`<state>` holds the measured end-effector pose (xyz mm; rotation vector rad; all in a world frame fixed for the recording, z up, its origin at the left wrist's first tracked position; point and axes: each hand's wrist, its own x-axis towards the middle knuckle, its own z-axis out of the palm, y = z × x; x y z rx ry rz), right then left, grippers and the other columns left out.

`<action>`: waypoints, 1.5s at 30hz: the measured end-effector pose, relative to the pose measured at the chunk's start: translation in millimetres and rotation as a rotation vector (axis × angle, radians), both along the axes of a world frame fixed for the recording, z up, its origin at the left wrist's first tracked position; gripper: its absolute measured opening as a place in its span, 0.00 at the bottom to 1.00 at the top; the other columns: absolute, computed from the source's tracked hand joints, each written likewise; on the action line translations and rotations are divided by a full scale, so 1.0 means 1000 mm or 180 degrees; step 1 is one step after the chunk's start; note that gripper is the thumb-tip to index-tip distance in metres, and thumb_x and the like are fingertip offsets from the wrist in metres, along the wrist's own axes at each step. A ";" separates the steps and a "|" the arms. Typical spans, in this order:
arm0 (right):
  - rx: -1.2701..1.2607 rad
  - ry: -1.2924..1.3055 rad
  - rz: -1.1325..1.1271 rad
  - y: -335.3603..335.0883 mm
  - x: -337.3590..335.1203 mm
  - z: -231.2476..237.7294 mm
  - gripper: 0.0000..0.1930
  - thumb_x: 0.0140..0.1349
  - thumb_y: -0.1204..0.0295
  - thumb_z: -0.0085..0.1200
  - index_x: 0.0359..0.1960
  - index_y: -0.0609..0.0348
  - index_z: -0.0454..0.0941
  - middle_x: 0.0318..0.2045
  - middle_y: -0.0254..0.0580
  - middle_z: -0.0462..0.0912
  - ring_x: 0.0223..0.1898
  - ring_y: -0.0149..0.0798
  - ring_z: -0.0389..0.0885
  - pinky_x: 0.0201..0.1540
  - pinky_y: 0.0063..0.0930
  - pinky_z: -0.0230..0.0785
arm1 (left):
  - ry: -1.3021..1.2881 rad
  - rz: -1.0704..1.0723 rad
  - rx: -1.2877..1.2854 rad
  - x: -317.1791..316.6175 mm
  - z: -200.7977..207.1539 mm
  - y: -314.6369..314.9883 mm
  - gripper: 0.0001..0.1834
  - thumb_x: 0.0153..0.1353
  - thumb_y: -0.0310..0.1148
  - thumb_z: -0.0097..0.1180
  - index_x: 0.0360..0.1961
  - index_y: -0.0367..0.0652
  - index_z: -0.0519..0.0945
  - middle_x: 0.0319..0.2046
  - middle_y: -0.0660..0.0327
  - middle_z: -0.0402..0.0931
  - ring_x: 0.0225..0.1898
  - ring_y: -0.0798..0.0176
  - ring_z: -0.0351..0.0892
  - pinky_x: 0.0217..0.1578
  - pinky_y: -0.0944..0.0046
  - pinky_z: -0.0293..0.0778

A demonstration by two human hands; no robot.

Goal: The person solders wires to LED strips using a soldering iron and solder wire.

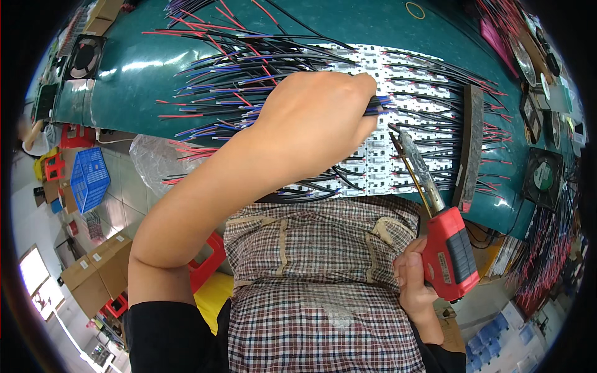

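Observation:
My left hand [317, 124] reaches over the green table [143, 68] and pinches a thin blue and black wire [380, 104] above rows of white circuit strips [379, 155]. My right hand [415, 283] grips a red and grey soldering iron [449, 248] near my body, its long metal tip [407, 149] pointing up toward the strips just right of my left hand. Several red, black and blue wires [236, 81] fan out from the strips to the left.
A dark bar [471, 143] lies across the strips' right ends. Black fans sit at the table's far left [84, 55] and right [544, 177]. Below left are a blue basket [90, 177], cardboard boxes [93, 273] and red stools [205, 261]. A checked apron [317, 280] covers my front.

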<state>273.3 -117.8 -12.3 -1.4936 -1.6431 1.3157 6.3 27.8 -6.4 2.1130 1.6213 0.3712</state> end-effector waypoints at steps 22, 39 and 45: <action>-0.0460 -0.0004 0.0005 0.000 0.001 -0.008 0.08 0.69 0.75 0.54 0.46 0.63 0.74 0.30 0.36 0.75 0.27 0.29 0.72 0.31 0.25 0.67 | 0.0267 0.0326 0.0656 0.006 -0.002 -0.024 0.10 0.51 0.33 0.69 0.33 0.41 0.82 0.26 0.55 0.82 0.31 0.49 0.83 0.34 0.54 0.78; -0.0100 -0.0335 -0.0070 0.007 -0.005 -0.010 0.07 0.61 0.76 0.62 0.40 0.63 0.81 0.29 0.42 0.83 0.28 0.41 0.82 0.32 0.33 0.74 | 0.0495 0.0000 0.0564 0.010 0.003 -0.014 0.09 0.48 0.29 0.67 0.26 0.35 0.80 0.29 0.51 0.80 0.34 0.45 0.82 0.37 0.50 0.78; 0.0110 -0.0321 0.0038 0.009 -0.008 -0.010 0.07 0.61 0.76 0.62 0.40 0.63 0.81 0.29 0.43 0.83 0.28 0.42 0.82 0.32 0.33 0.74 | 0.0461 -0.0007 0.0494 0.012 0.003 -0.012 0.08 0.48 0.28 0.65 0.25 0.34 0.80 0.28 0.49 0.79 0.34 0.44 0.82 0.37 0.48 0.78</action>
